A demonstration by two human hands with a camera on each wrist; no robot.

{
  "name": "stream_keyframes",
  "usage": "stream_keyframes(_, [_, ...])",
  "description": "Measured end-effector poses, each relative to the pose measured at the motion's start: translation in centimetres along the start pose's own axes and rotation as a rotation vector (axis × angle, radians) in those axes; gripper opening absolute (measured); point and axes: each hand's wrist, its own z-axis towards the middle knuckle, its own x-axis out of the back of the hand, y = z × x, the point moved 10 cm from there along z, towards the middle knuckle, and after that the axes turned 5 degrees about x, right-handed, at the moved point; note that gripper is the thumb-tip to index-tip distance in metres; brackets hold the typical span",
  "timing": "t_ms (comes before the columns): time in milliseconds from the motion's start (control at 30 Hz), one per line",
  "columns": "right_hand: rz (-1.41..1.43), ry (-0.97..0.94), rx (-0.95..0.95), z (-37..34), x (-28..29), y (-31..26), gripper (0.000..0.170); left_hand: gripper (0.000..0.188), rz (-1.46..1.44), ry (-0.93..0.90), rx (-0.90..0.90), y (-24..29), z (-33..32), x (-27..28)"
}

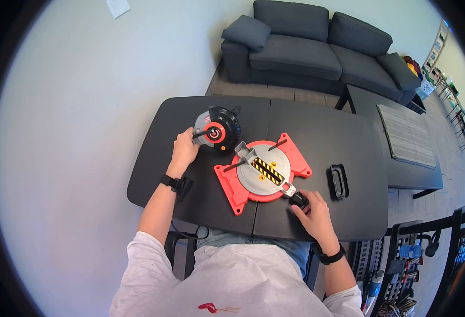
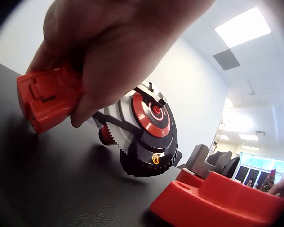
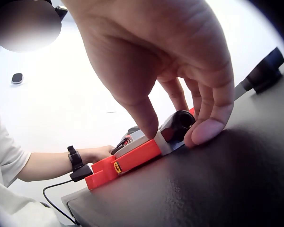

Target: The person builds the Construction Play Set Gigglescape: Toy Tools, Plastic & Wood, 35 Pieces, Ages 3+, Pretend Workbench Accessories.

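On the left of the dark table, my left hand (image 1: 184, 153) grips the red handle (image 2: 52, 101) of a toy saw head (image 1: 223, 129). That head has a grey and black guard, a red disc and a toothed edge. Right of it lies the toy miter saw's red base (image 1: 234, 193), with a round grey turntable (image 1: 250, 179) and a yellow-and-black striped strip. My right hand (image 1: 317, 216) holds the black knob (image 1: 299, 199) at the near end of the turntable's arm. In the right wrist view, thumb and fingers sit on opposite sides of that knob (image 3: 182, 120).
A black oval tray-like part (image 1: 339, 181) lies right of the base. A grey sofa (image 1: 296, 53) stands beyond the table, and a second table with a grey mat (image 1: 405, 134) is at the right. A black rack (image 1: 401, 264) stands at the lower right.
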Motion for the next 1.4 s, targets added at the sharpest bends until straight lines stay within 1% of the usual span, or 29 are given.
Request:
stream_keyframes(67, [0.005, 0.007, -0.005, 0.0, 0.1, -0.1, 0.047, 0.029, -0.127, 0.026, -0.055, 1.7, -0.3, 1.5])
stream_keyframes(167, [-0.008, 0.010, -0.006, 0.0, 0.0, -0.2, 0.047, 0.031, -0.493, -0.086, -0.078, 5.0, -0.5, 2.6])
stream_keyframes(200, [-0.014, 0.008, -0.004, 0.1, 0.0, -0.2, 0.047, 0.027, -0.667, -0.119, -0.090, 5.5, -0.5, 1.9])
stream_keyframes(233, [-0.018, 0.005, -0.005, 0.2, 0.0, -0.2, 0.047, 0.026, -0.745, -0.148, -0.048, 5.3, -0.5, 0.6])
stream_keyframes(300, [-0.027, 0.001, -0.009, 0.2, 0.0, -0.2, 0.047, 0.022, -0.994, -0.207, -0.104, 7.3, -0.5, -1.6])
stream_keyframes(400, [-0.016, 0.021, 0.007, 0.0, 0.2, -0.4, 0.047, 0.020, -1.058, -0.250, -0.169, 10.2, -1.4, -2.4])
stream_keyframes(500, [0.006, 0.013, -0.014, -0.1, 0.2, -0.5, 0.046, 0.019, -0.928, -0.250, -0.126, 9.8, -1.6, -4.3])
stream_keyframes(533, [0.008, 0.010, -0.014, -0.1, 0.3, -0.4, 0.046, 0.019, -0.868, -0.218, -0.135, 9.7, -1.6, -4.6])
stream_keyframes(633, [0.010, -0.001, -0.012, -0.1, 0.3, -0.1, 0.045, 0.019, -0.861, -0.202, -0.166, 9.5, -1.8, -5.7])
stream_keyframes(733, [0.011, -0.016, -0.007, 0.1, 0.4, -0.2, 0.045, 0.020, -0.871, -0.174, -0.238, 9.7, -2.1, -5.5])
stream_keyframes(833, [0.009, -0.018, -0.011, -0.1, 0.6, -0.3, 0.045, 0.023, -0.863, -0.223, -0.207, 10.1, -2.8, -5.8])
stream_keyframes(867, [0.002, -0.020, -0.008, 0.0, 0.6, -0.4, 0.046, 0.025, -0.866, -0.191, -0.208, 10.8, -3.2, -5.0])
stream_keyframes(967, [-0.008, -0.030, -0.002, 0.0, 0.3, 0.0, 0.048, 0.026, -0.795, -0.143, -0.224, 10.3, -3.3, -5.5])
stream_keyframes(1000, [-0.010, -0.031, -0.004, 0.0, 0.2, 0.1, 0.049, 0.027, -0.786, -0.101, -0.288, 10.5, -3.4, -5.5])
stream_keyframes(1100, [-0.016, -0.045, -0.007, -0.2, 0.3, 0.0, 0.049, 0.029, -0.748, -0.194, -0.171, 12.2, -4.4, -4.7])
stream_keyframes(1133, [-0.019, -0.052, -0.013, -0.2, 0.2, -0.1, 0.050, 0.034, -0.665, -0.177, -0.235, 12.5, -4.6, -4.8])
stream_keyframes(1233, [-0.030, -0.067, -0.022, 0.0, 0.0, -0.2, 0.050, 0.039, -0.499, -0.150, -0.303, 12.9, -5.1, -4.7])
stream_keyframes(1267, [-0.035, -0.069, -0.030, -0.1, 0.1, -0.2, 0.051, 0.044, -0.548, -0.156, -0.308, 12.9, -5.1, -4.9])
stream_keyframes(1400, [-0.050, -0.051, 0.005, -0.2, 0.9, -0.7, 0.053, 0.045, -0.539, -0.199, -0.312, 13.1, -5.0, -4.9])
